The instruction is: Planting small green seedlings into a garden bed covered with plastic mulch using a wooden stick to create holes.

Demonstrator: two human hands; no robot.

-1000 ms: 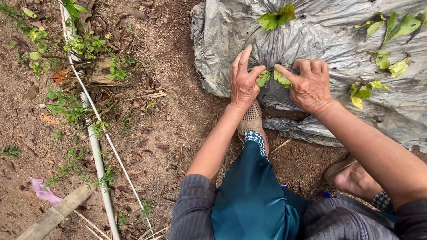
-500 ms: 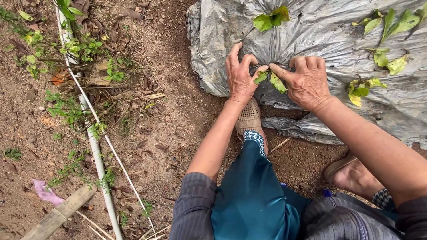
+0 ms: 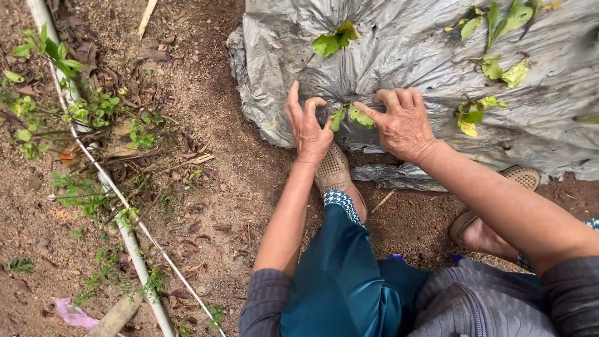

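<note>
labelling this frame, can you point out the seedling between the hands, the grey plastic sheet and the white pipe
seedling (image 3: 351, 115), head view, on its green leaves between the two hands
grey plastic sheet (image 3: 405, 43), head view, on a bare crinkled part above the hands
white pipe (image 3: 134, 253), head view, on its lower stretch along the soil

White pipe (image 3: 134, 249) on soil; pink scrap (image 3: 73, 314); weeds (image 3: 81, 187).

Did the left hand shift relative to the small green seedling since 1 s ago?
No: left hand stays beside the small green seedling in the grey plastic sheet; only the camera moved.
</note>
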